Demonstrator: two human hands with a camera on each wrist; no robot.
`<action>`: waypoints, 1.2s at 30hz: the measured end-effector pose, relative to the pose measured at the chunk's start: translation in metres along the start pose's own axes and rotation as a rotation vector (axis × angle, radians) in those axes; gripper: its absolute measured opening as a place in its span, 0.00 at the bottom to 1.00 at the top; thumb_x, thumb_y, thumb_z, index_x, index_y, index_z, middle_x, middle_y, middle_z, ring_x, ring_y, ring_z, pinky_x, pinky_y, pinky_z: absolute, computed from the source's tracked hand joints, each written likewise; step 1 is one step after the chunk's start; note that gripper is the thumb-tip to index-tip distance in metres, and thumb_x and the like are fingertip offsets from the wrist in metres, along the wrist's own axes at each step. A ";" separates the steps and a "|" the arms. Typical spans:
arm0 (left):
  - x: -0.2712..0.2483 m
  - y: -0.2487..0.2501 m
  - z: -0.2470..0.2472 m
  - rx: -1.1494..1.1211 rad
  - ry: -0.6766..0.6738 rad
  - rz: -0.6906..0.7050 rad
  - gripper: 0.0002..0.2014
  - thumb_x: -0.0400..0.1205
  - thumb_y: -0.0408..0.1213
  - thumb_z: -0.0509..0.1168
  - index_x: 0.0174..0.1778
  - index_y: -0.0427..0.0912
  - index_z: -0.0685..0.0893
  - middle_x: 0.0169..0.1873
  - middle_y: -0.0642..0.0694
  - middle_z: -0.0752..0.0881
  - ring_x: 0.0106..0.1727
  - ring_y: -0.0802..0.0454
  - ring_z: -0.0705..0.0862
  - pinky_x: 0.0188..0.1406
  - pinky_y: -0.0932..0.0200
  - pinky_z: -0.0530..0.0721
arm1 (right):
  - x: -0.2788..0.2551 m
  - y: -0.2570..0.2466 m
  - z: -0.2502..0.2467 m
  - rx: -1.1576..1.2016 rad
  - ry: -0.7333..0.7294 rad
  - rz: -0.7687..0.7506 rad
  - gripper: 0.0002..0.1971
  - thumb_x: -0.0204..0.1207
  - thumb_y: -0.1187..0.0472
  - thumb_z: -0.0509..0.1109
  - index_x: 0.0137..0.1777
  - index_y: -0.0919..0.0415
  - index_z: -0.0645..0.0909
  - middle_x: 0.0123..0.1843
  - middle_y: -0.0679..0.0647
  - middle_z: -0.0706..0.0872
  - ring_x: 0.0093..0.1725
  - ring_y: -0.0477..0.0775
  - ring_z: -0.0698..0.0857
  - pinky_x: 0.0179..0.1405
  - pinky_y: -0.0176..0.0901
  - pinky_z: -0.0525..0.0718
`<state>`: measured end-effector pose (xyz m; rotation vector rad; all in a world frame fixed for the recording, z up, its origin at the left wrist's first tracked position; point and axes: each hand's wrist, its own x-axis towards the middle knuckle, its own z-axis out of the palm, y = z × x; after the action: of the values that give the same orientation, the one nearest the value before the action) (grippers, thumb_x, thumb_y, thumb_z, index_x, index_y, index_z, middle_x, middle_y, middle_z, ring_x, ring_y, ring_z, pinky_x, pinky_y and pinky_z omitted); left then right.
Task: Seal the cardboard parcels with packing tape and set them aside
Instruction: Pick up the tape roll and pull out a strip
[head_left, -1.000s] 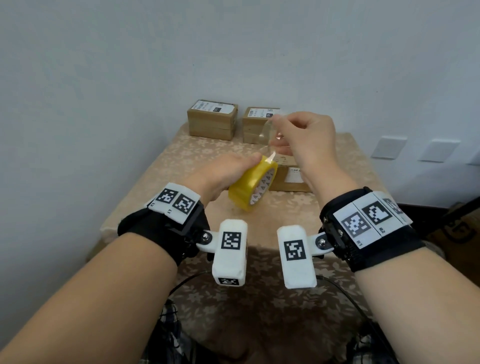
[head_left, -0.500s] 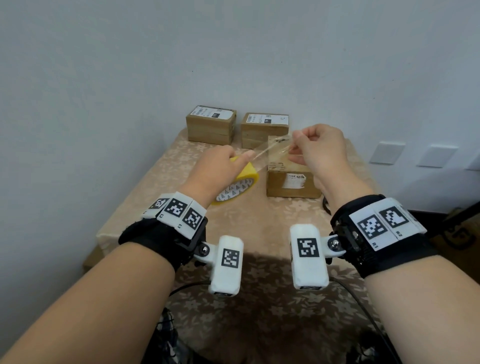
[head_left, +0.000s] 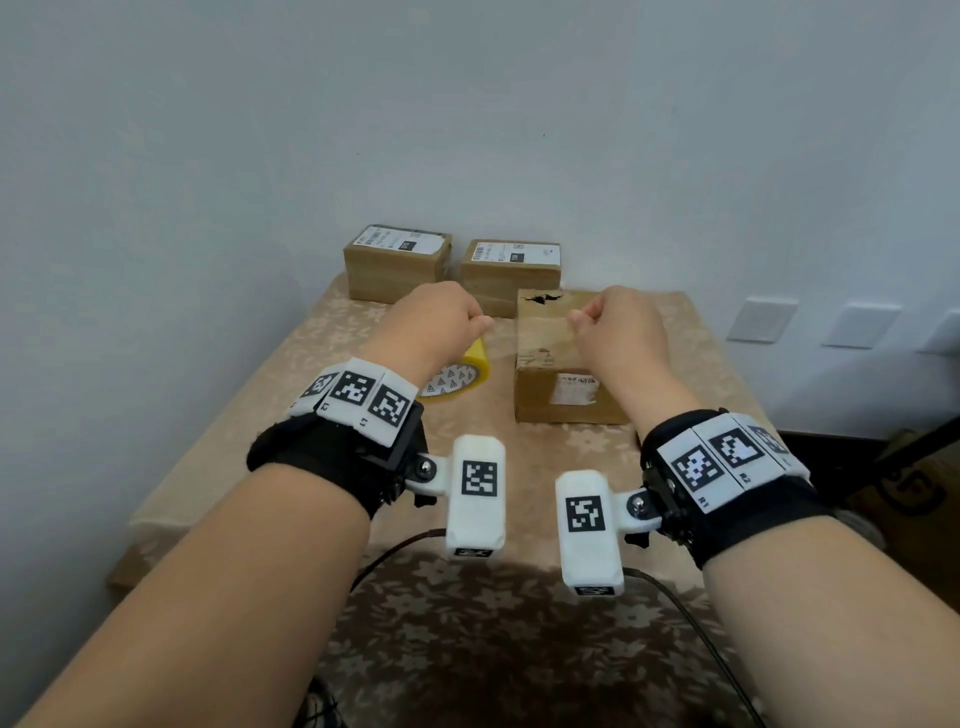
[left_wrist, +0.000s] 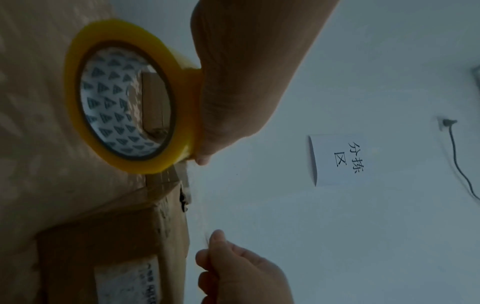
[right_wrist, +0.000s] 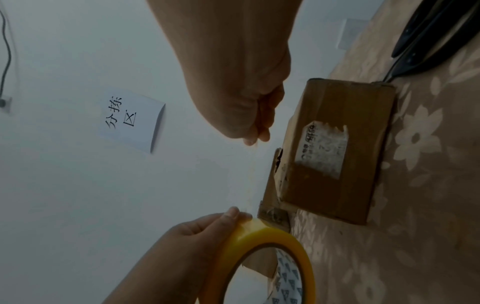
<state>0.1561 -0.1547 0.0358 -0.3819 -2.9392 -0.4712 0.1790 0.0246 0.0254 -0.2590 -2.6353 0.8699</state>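
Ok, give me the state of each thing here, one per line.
Tape roll: gripped by left hand, strip pulled out.
Tape strip: stretched, end pinched by right hand.
Near parcel: top torn, untaped.
Back parcels: closed, labelled.

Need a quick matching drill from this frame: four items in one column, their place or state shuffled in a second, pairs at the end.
Things:
1. tape roll
2. torn parcel
3. two labelled parcels
4. pulled tape strip

Places or states:
A. at the table's far edge, by the wall
B. gripped by the left hand
C. stretched between both hands, its end pinched by the right hand
D. nearest parcel, ragged hole at its far top edge

Pairs: 1-B, 2-D, 3-A, 4-C
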 end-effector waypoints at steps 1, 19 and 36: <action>0.003 0.001 0.002 0.009 -0.006 -0.001 0.18 0.86 0.47 0.58 0.40 0.38 0.86 0.30 0.44 0.83 0.28 0.51 0.76 0.23 0.58 0.69 | 0.002 0.002 0.001 -0.015 -0.010 0.004 0.10 0.83 0.56 0.65 0.51 0.61 0.83 0.45 0.56 0.85 0.45 0.55 0.81 0.42 0.42 0.74; 0.024 0.010 0.022 0.187 -0.040 0.015 0.22 0.85 0.47 0.59 0.24 0.42 0.73 0.52 0.45 0.89 0.36 0.45 0.82 0.32 0.54 0.75 | 0.009 0.023 0.016 -0.162 0.003 -0.055 0.12 0.82 0.56 0.65 0.47 0.65 0.84 0.41 0.58 0.85 0.44 0.60 0.85 0.38 0.44 0.76; 0.018 0.023 0.042 0.351 0.083 0.050 0.13 0.82 0.49 0.61 0.51 0.46 0.86 0.43 0.45 0.86 0.50 0.43 0.83 0.43 0.55 0.72 | -0.007 0.022 0.022 -0.273 -0.058 -0.339 0.22 0.85 0.53 0.58 0.77 0.58 0.68 0.78 0.58 0.69 0.77 0.62 0.67 0.76 0.56 0.64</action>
<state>0.1411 -0.1161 0.0064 -0.3776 -2.8452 0.0378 0.1784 0.0284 -0.0061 0.1465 -2.7351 0.4133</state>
